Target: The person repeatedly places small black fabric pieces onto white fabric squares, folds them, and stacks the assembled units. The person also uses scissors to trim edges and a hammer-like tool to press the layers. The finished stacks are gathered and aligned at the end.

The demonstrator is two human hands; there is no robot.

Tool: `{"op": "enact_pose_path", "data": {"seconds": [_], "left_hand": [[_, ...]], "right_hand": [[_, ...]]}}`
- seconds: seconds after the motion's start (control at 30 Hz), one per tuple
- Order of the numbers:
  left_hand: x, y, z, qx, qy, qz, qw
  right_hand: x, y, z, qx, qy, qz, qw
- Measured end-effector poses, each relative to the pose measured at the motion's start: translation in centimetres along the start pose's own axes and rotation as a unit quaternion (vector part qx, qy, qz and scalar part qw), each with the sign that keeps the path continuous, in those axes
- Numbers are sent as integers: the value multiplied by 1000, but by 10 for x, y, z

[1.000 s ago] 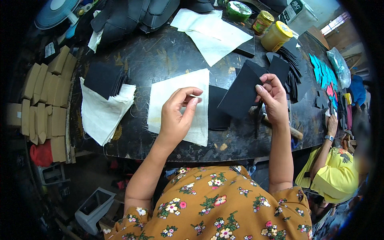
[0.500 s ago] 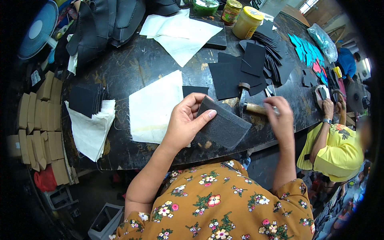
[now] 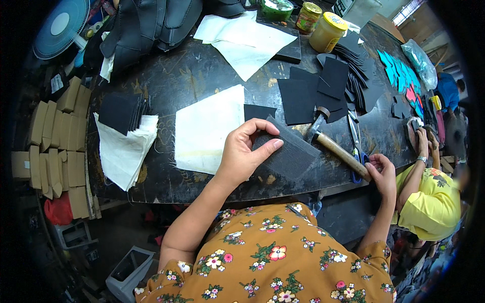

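Note:
My left hand (image 3: 242, 149) pinches a thin dark grey piece of foam-like sheet (image 3: 290, 151) between thumb and fingers, tilted over the table's near edge. To the right, my right hand (image 3: 382, 174) has its fingers closed at the blue handle of a pair of scissors (image 3: 355, 134). A hammer (image 3: 341, 154) with a wooden handle lies across the scissors' handles, its end close to my fingertips. White cloth (image 3: 209, 131) lies flat left of the grey piece. Cut black pieces (image 3: 295, 101) lie beyond the hammer.
At left, black pieces (image 3: 120, 112) rest on stacked white cloth (image 3: 124, 156). Black shoe-upper-like parts (image 3: 151, 25), a yellow-lidded jar (image 3: 328, 33) and teal pieces (image 3: 399, 70) are farther off. A person in a yellow shirt (image 3: 429, 202) works at right.
My right hand has come down and right, from above the hammer to the scissors' handle. My left hand still holds the grey piece. The whole view has shifted slightly.

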State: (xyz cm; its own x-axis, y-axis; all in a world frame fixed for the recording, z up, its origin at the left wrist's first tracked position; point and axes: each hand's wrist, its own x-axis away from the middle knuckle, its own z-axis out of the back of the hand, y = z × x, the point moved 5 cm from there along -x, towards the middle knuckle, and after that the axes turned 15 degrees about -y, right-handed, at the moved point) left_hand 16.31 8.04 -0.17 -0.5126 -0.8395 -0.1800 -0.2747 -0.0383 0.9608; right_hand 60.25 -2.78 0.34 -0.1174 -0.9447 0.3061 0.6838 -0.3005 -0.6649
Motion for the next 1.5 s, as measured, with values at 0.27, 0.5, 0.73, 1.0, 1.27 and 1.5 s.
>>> {"op": "enact_pose_path", "data": {"seconds": [0.27,0.5,0.73,1.0,1.27,1.5], "left_hand": [[2,1,-2,-9,20,0,1000],[5,-3,-10,37,-1,20,999],[-6,2,-25,55,-45,0,997],[-30,10,-61,61,-128,16,990],[-50,17,-71,-20,-135,15,991],[-65,14,-87,-25,-173,26,984]], "right_hand": [[26,-39,-36,167,79,37,982],[24,-24,-12,153,8,-10,988],[42,-44,3,-90,-110,-27,990],[29,-110,-56,-203,-335,120,912],[18,-117,-48,-155,-321,86,930],[23,-107,-39,-178,-283,52,941]]}}
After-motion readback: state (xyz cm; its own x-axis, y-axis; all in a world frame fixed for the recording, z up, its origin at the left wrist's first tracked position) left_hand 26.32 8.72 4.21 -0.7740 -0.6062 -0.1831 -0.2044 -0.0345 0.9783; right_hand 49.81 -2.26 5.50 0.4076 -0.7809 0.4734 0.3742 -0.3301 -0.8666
